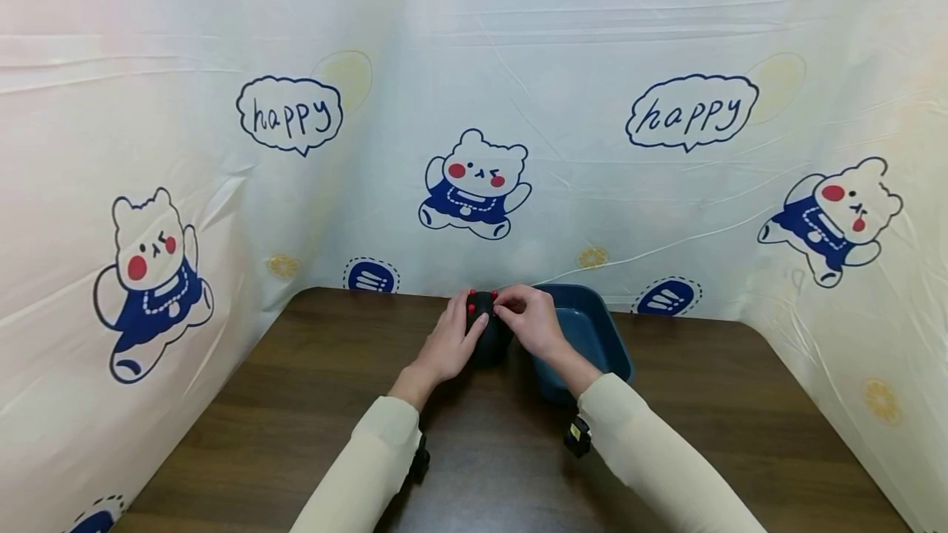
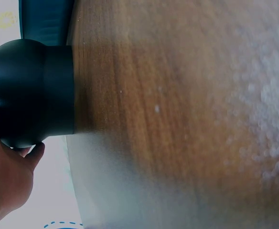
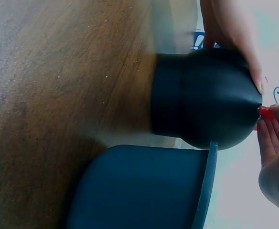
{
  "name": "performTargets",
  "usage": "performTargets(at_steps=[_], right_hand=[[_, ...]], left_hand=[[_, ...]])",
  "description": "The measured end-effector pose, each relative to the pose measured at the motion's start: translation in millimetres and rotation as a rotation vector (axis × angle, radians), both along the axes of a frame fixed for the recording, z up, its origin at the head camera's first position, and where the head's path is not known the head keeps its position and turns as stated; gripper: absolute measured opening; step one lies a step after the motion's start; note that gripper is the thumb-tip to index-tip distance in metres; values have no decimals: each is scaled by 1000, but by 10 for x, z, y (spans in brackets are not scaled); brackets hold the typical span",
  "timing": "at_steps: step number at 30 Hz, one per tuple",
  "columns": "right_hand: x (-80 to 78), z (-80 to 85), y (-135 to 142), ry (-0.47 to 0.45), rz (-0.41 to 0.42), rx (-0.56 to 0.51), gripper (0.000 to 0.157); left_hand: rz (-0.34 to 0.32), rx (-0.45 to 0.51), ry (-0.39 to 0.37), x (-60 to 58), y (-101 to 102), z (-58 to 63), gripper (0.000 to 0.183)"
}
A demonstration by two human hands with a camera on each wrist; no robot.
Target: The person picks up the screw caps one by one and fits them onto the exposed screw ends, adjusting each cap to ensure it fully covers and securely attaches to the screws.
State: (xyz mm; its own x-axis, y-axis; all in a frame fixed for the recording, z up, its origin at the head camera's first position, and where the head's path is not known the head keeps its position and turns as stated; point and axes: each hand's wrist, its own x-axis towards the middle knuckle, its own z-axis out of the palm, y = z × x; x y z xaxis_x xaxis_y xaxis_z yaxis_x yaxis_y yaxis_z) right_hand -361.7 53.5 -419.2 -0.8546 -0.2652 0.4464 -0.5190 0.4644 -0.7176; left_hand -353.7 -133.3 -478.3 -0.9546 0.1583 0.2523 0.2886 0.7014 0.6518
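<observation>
A black rounded pot-like object (image 1: 490, 349) with a narrower flat base stands upright on the table; its smooth side (image 3: 211, 100) fills the middle of the right wrist view. Small red pegs (image 1: 471, 309) stick out at its top. My left hand (image 1: 447, 345) grips the object from the left, thumb along the near side; in the left wrist view that hand (image 2: 10, 174) curves round it. Between thumb and fingers, my right hand (image 1: 535, 323) pinches a small red peg (image 3: 265, 112) right at the top surface of the black object.
A blue rectangular tray (image 1: 620, 344) stands just right of the black object, under my right wrist. The brown wooden table (image 1: 481, 451) ends close behind both. A white printed curtain (image 1: 563, 187) hangs around the back and sides.
</observation>
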Motion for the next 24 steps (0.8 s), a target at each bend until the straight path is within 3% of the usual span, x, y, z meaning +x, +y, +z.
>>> performTargets(at_steps=[7, 24], right_hand=[[-14, -20, 13, 44, -9, 60, 5], [56, -14, 142, -48, 38, 127, 22]], left_hand=[[6, 3, -4, -11, 17, 14, 83], [-36, 10, -17, -35, 5, 2, 81]])
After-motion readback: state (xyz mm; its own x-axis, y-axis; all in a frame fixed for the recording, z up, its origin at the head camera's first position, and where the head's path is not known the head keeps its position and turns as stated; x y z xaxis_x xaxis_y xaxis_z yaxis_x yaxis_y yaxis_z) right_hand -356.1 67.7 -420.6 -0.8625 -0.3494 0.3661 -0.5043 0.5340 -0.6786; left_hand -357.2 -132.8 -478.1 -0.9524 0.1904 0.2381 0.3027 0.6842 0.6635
